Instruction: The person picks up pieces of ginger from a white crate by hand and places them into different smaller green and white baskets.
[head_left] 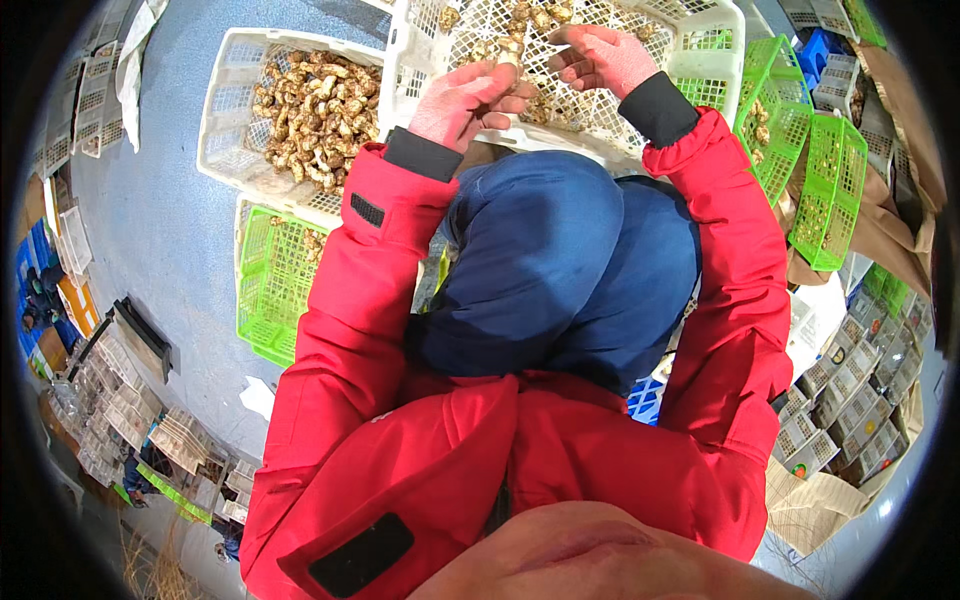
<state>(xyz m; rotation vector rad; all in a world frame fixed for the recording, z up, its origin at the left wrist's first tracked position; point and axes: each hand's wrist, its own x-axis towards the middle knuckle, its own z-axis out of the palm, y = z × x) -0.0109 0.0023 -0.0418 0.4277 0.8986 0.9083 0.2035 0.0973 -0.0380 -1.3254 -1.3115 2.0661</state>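
My left hand (468, 104), in a thin pinkish glove, is closed on a pale-stemmed mushroom (509, 52) held between thumb and fingers. It is over the near side of a white plastic basket (737, 70). To its right is my right hand (607, 62), gloved alike, with its fingers loosely curled and apart and nothing visible in them. Several brown-and-white mushrooms (541, 18) lie inside the basket beyond my hands. Just left of it, a second white basket (225, 110) holds a heap of similar mushrooms (318, 112).
Below the left basket stands a green basket (272, 285) with a few mushrooms. At the right, green crates (828, 190) hold small pieces beside brown sheeting (885, 225). My knees (560, 240) are close under the white basket. Stacked crates (860, 390) line the right side.
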